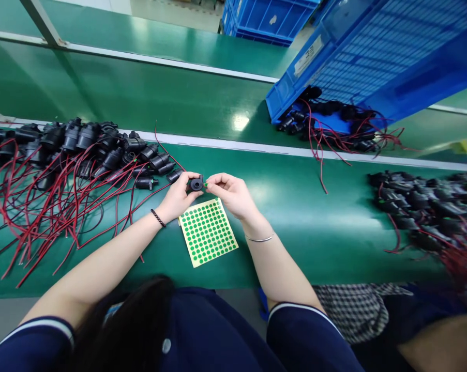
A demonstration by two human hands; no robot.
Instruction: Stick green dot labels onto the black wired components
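Observation:
My left hand grips a small black motor part with red and black wires trailing left. My right hand pinches a tiny green dot sticker right against that part. Just below both hands lies a yellow sheet of green dot stickers on the green table.
A pile of black parts with red wires lies at the left, another pile at the right. A tilted blue crate spills more parts at the back right. Another person's checked cloth is at the lower right.

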